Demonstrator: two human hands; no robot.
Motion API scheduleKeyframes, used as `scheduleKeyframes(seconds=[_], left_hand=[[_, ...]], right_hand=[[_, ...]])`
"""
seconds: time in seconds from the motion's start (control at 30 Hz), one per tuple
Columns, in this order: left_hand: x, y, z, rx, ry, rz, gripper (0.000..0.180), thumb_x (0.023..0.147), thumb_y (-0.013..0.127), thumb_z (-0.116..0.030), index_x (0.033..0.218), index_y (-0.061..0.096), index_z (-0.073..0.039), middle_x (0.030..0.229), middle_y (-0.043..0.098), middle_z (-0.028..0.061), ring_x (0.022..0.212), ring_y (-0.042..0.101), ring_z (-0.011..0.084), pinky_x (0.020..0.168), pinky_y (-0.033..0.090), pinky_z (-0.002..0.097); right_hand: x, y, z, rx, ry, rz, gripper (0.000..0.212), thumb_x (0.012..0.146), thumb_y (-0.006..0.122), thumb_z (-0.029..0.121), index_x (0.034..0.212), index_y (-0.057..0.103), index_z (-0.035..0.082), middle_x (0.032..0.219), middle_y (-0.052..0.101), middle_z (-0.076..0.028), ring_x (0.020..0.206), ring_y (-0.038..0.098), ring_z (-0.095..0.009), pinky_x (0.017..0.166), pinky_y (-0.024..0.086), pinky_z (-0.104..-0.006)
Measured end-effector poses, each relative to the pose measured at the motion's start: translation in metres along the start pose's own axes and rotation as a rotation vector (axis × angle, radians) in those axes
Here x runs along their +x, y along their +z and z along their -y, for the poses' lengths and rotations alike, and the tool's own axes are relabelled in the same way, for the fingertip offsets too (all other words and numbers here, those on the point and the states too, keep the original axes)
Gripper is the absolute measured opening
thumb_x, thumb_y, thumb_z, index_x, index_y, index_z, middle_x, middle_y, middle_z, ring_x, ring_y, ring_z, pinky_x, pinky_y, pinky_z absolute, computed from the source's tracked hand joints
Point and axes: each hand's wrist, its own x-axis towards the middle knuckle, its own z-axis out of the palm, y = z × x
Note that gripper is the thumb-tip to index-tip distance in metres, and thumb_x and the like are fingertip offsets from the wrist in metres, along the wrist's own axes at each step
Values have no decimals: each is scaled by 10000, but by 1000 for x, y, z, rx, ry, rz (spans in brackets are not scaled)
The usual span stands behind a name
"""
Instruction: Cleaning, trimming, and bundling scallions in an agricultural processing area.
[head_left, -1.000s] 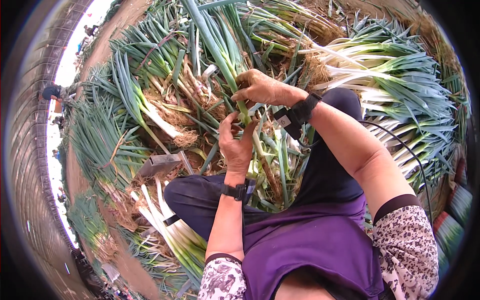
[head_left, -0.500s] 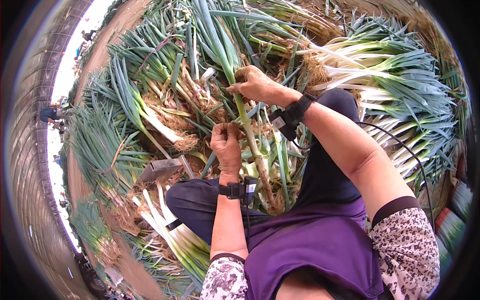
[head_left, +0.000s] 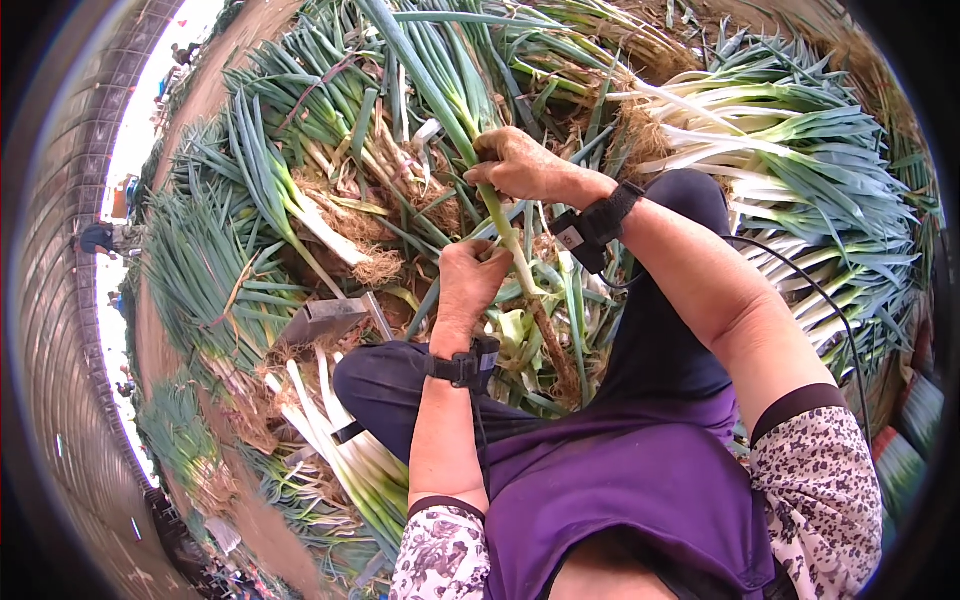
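green and brown, one long onion (head_left: pixel 509 234) slants up in front of the purple cloth (head_left: pixel 610 490). its low end is brown and rough, so it looks only part clean. the right hand (head_left: pixel 528 168) is closed round its green part. the left hand (head_left: pixel 470 282) is curled beside it; i can't tell if it pinches anything. white-stemmed onions (head_left: pixel 775 143) lie right; rooty brown ones (head_left: pixel 395 168) ahead look uncleaned.

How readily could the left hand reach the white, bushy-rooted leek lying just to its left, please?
Probably yes: that leek lies close to the left hand, and nothing tall seems to stand between them, though whether the hand is holding something is hard to tell.
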Motion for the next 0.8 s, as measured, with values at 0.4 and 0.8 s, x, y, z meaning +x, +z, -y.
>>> scheduleKeyframes(seconds=[0.4, 0.8], left_hand=[[-60, 48, 80, -1298, -675, -162, 102, 861, 617, -119, 796, 575, -53, 624, 500, 2, 517, 455, 96, 493, 419, 258], [-3, 39, 8, -74, 519, -462, 65, 816, 655, -20, 856, 633, 26, 653, 593, 147, 563, 572, 209, 540, 449, 307]], right_hand=[[-7, -14, 11, 220, 36, -81, 224, 865, 623, 97, 1018, 619, -67, 798, 665, -83, 693, 623, -125, 623, 501, -261], [-10, -18, 6, 182, 64, -144, 273, 838, 659, 132, 1000, 634, -86, 797, 653, -70, 691, 578, -99, 618, 483, -260]])
